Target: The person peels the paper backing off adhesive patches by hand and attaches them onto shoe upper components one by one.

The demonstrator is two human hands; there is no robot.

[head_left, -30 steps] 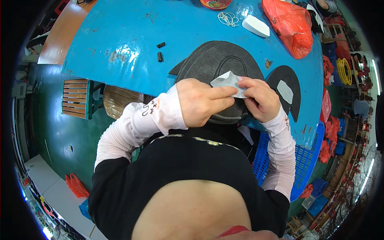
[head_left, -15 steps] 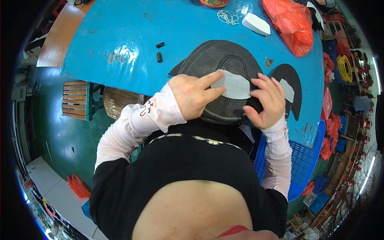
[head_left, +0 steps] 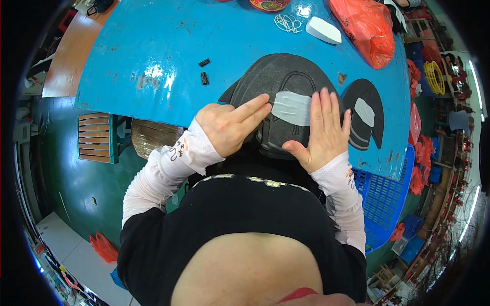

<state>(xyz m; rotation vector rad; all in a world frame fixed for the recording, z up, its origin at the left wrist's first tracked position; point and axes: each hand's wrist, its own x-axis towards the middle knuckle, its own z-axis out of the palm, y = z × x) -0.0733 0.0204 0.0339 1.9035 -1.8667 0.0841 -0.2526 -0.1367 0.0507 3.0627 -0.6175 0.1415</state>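
Note:
A stack of rounded dark grey-black padded panels (head_left: 250, 76) lies at the table's near edge, with a curved groove on the top one. A pale grey-white rectangular patch (head_left: 291, 108) lies on that top panel. My right hand (head_left: 322, 127) rests flat over the patch's right end, fingers straight and thumb spread. At the patch's left edge, my left hand (head_left: 232, 125) has two fingers stretched out over the panel; its other fingers are hidden or curled. Neither hand holds anything. To the right sit similar smaller-looking dark panels (head_left: 363, 92) with another pale patch (head_left: 364, 112).
Two small black pieces (head_left: 204, 78) lie on the blue table (head_left: 143, 51). Farther back are a white block (head_left: 323, 30), a loose white cord (head_left: 288, 23), a red-orange plastic bag (head_left: 366, 30) and a round red container (head_left: 269, 4). A blue basket (head_left: 383, 199) stands below right.
My right hand has gone from gripping lightly at the patch's right edge to lying flat over it. The left hand has drawn back slightly to the left, off the patch.

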